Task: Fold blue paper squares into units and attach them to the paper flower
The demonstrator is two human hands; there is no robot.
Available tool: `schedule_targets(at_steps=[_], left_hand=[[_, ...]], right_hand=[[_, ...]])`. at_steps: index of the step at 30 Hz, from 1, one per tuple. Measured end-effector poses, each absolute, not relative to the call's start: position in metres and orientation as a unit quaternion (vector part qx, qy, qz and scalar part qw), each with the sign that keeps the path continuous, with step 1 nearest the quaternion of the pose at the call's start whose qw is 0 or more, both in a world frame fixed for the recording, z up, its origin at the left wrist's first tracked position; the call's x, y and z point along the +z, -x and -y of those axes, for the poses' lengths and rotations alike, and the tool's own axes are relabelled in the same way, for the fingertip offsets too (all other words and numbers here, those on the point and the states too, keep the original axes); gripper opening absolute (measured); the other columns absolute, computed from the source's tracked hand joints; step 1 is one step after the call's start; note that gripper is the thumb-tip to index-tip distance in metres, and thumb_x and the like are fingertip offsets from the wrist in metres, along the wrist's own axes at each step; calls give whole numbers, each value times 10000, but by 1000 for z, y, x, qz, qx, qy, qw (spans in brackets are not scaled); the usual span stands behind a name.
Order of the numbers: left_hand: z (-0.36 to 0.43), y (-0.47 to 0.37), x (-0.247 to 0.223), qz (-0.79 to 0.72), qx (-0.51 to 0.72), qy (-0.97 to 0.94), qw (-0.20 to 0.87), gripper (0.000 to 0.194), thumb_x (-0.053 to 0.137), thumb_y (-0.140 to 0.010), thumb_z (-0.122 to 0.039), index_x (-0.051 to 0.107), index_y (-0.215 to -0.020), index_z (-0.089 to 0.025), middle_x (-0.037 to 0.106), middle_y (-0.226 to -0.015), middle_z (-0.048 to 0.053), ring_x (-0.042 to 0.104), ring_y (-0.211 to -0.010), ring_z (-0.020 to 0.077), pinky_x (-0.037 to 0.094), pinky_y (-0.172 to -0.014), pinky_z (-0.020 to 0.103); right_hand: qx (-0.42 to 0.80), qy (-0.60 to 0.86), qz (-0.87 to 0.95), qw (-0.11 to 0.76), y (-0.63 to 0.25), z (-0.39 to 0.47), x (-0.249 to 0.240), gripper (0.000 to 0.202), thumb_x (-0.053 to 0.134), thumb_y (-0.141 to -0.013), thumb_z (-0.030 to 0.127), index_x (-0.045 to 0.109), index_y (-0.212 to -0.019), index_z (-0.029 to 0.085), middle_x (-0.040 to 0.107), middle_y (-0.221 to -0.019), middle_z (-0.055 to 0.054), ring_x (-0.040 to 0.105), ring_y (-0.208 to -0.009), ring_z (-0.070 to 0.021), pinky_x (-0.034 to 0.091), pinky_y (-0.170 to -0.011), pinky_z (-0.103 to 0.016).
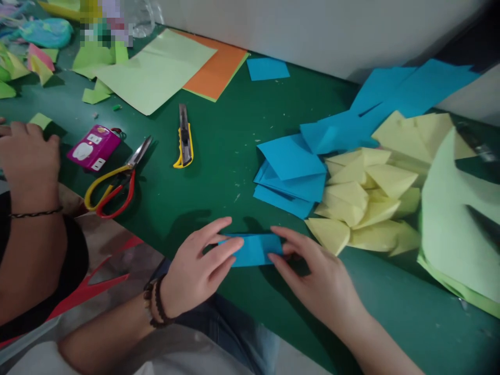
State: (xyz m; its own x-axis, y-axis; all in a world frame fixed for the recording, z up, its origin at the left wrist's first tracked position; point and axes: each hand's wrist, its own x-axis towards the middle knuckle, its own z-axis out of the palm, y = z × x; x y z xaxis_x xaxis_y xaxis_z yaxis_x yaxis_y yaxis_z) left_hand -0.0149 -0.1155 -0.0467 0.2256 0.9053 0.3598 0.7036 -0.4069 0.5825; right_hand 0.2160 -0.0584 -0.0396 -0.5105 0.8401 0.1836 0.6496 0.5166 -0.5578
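A small blue paper strip (255, 250), folded into a narrow rectangle, is held between both hands near the table's front edge. My left hand (207, 258), with dark bracelets at the wrist, grips its left end, fingers over the paper. At the right end, the thumb and fingers of my right hand (308, 263) pinch the strip. Just beyond lies a stack of blue paper squares (291, 174), beside a pile of folded pale yellow paper pieces (363, 198).
Yellow-and-red scissors (117, 185), a yellow box cutter (184, 138) and a purple box (95, 148) lie left of centre. Large green (156, 70) and orange sheets (214, 65) lie behind. Another person's hand (29, 156) rests at the left. Green paper (461, 224) stands at right.
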Motion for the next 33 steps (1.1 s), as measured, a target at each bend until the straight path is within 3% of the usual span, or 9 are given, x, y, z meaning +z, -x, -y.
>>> schedule_targets(at_steps=[7, 15, 24, 33], left_hand=[[110, 16, -41, -470, 245, -831, 170, 304, 459, -906, -128, 626, -1148, -206, 600, -1307, 65, 546, -1067, 234, 465, -934, 430], [112, 12, -38, -504, 221, -816, 176, 305, 540, -891, -230, 638, -1179, -202, 580, -1342, 48, 494, -1110, 270, 449, -934, 440], [113, 13, -42, -501, 193, -832, 142, 331, 534, -914, -204, 623, -1232, -188, 584, -1350, 19, 460, -1160, 279, 421, -970, 430], [112, 14, -37, -475, 157, -853, 148, 358, 511, -925, -213, 611, -1266, -258, 546, -1405, -82, 450, -1150, 245, 361, -1009, 416]], right_hand=[[168, 401, 873, 222, -210, 56, -36, 190, 544, -922, 198, 718, -998, 193, 678, -862, -54, 666, -766, -145, 564, -683, -264], [157, 416, 869, 219, -210, 55, -38, 187, 561, -918, 200, 736, -983, 184, 685, -845, -46, 667, -740, -134, 561, -676, -248], [144, 425, 867, 217, -209, 56, -37, 189, 557, -918, 192, 740, -964, 180, 681, -825, -43, 663, -721, -130, 551, -667, -243], [148, 429, 866, 211, -209, 54, -38, 190, 563, -915, 203, 744, -966, 179, 683, -815, -44, 666, -713, -130, 551, -669, -241]])
